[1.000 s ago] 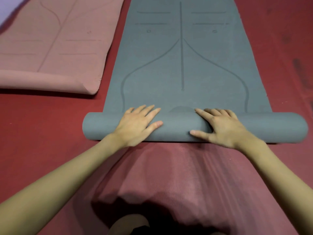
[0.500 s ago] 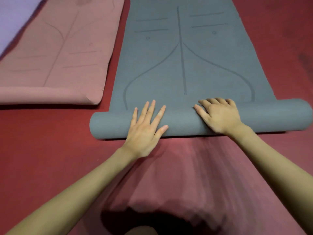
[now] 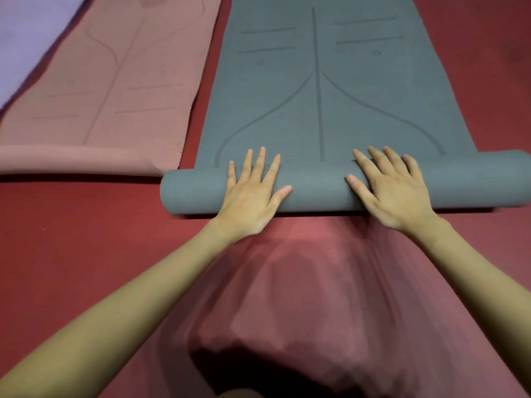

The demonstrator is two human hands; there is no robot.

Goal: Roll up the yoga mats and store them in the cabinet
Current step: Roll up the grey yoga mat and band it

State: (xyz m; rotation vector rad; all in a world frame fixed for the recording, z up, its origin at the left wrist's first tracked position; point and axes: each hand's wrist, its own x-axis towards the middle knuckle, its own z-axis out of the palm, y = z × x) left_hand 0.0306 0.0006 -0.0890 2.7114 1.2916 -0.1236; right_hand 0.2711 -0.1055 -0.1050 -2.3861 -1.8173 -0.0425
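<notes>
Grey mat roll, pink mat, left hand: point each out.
grey mat roll (image 3: 316, 188), head view, middle of the rolled part
pink mat (image 3: 129, 81), head view, flat top surface
left hand (image 3: 250, 193), head view, back of hand

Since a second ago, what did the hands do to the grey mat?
Both hands, left and right, pushed the grey yoga mat roll forward, away from the person, their fingers flattening over it. The pink yoga mat alongside stayed put.

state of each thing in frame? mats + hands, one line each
grey mat: partly rolled, near end in a roll, rest flat on the floor
pink mat: mostly flat, near edge curled over, untouched
purple mat: only a corner in view, lying flat
left hand: fingers straight, pressing on the grey roll
right hand: fingers straight, pressing on the grey roll
</notes>
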